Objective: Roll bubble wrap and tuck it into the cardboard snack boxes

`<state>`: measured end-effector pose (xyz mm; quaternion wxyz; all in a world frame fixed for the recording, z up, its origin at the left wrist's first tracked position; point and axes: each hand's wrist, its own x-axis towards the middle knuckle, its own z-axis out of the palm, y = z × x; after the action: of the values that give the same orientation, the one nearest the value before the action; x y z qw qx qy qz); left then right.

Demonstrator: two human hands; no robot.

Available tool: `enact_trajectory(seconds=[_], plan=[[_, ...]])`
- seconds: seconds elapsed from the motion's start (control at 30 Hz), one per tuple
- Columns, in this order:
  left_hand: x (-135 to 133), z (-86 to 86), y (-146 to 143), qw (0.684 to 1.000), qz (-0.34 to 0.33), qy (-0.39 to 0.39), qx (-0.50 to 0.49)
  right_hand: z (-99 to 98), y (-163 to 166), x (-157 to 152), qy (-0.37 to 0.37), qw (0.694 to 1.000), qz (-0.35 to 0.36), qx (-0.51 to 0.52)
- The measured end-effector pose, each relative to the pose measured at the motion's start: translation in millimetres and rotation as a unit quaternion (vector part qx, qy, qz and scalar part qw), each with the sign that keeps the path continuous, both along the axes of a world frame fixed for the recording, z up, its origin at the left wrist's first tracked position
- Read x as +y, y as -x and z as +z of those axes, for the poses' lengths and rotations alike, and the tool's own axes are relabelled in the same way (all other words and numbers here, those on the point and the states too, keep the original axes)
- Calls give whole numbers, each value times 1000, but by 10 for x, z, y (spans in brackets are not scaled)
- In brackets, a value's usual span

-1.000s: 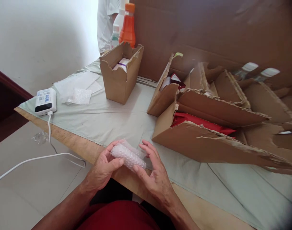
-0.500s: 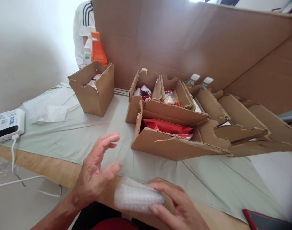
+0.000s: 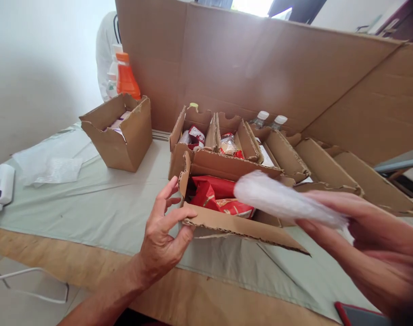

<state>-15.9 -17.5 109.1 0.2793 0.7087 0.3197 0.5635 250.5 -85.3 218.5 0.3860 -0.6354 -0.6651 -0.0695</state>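
My left hand (image 3: pixel 167 226) grips the left end of the front cardboard box (image 3: pixel 226 228), its thumb and fingers on the box's corner. Red plastic packets (image 3: pixel 215 192) lie inside that box. A bubble-wrapped item (image 3: pixel 270 194) is pinched between the thumb and fingers of my right hand (image 3: pixel 365 235), raised over the box's right part. The wrap is whitish and blurred, and what it encloses cannot be made out.
Behind stand several cardboard boxes with small packets (image 3: pixel 228 144). A separate carton (image 3: pixel 131 140) is at left, near an orange bottle (image 3: pixel 126 79) and bubble wrap sheets (image 3: pixel 59 170). A white device (image 3: pixel 2 183) and a red-edged phone (image 3: pixel 357 314) lie at the edges. A tall cardboard panel (image 3: pixel 226 59) rises behind.
My right hand has lifted the bubble-wrapped item from the table's front edge up over the front box. My left hand has moved right and taken hold of the box, whose front wall now leans outward.
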Motion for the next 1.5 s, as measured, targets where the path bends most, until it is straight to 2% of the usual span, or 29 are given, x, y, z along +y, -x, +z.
enact_trajectory(seconds=[0.07, 0.13, 0.27, 0.43, 0.53, 0.67, 0.77, 0.83, 0.97, 1.13, 1.2, 1.27, 1.33, 1.4, 1.43, 1.5], plan=[[-8, -44, 2, 1000, -14, 14, -16, 89, 141, 254, 4, 991, 89, -100], [6, -85, 0, 999, -25, 15, -27, 134, 286, 504, 7, 966, 169, -198], [35, -173, 0, 998, -49, 9, -44, 101, 528, 962, 42, 899, 253, -354], [30, -260, 2, 996, -61, 14, -60, -107, 759, 1332, 135, 836, 349, -402], [31, -279, 5, 996, -61, 12, -59, -257, 840, 1413, 176, 820, 365, -404], [43, -292, 11, 997, -60, 8, -55, -358, 794, 1387, 214, 850, 365, -312], [44, -310, 8, 997, -52, 4, -59, -353, 708, 1320, 203, 884, 356, -224], [40, -324, 1, 997, -49, 6, -59, -338, 689, 1283, 188, 900, 333, -209], [35, -356, -20, 997, -39, 5, -64, -355, 782, 1303, 207, 890, 311, -260], [52, -391, -26, 997, -30, -11, -65, -388, 844, 1416, 250, 873, 342, -244], [52, -388, -18, 997, -37, -20, -61, -317, 775, 1368, 243, 883, 341, -212], [43, -373, -2, 997, -45, -26, -56, -188, 654, 1207, 204, 909, 321, -169], [27, -349, 25, 997, -44, -18, -59, -51, 493, 930, 139, 946, 267, -122], [12, -323, 65, 997, -30, 9, -72, 12, 298, 570, 55, 984, 158, -66], [7, -313, 91, 996, -21, 28, -80, -9, 188, 380, -1, 996, 86, -28], [5, -306, 145, 993, -15, 64, -93, -178, -46, 34, -113, 990, -59, 59]])
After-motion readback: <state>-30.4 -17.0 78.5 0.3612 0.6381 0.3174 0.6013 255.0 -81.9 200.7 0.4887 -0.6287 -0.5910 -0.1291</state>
